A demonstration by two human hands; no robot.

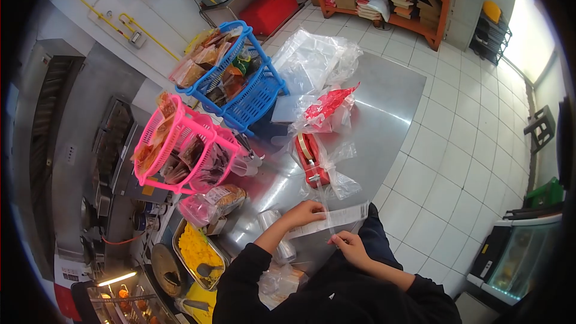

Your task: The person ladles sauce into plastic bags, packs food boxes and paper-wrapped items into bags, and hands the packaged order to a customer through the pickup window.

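Note:
A long white printed paper slip (348,215) lies at the table's near edge. My left hand (303,215) is on its left part, fingers curled and closed at the paper. Just below and to the right, my right hand (350,247) is closed in a pinch. A narrow clear strip of tape (327,223) runs down to its fingertips across the slip. The strip leads up toward a red tape dispenser (313,165) lying on the table, with crumpled clear plastic (343,185) beside it. Beside my left wrist lies a clear plastic-wrapped roll (270,219).
Blue (249,105) and pink (201,156) tiered baskets hold packets at the left. Clear bags (315,57) and a red-printed bag (330,103) lie farther back on the steel table (390,93). Bagged bread (225,198) and a tray of yellow food (198,249) sit near my left arm.

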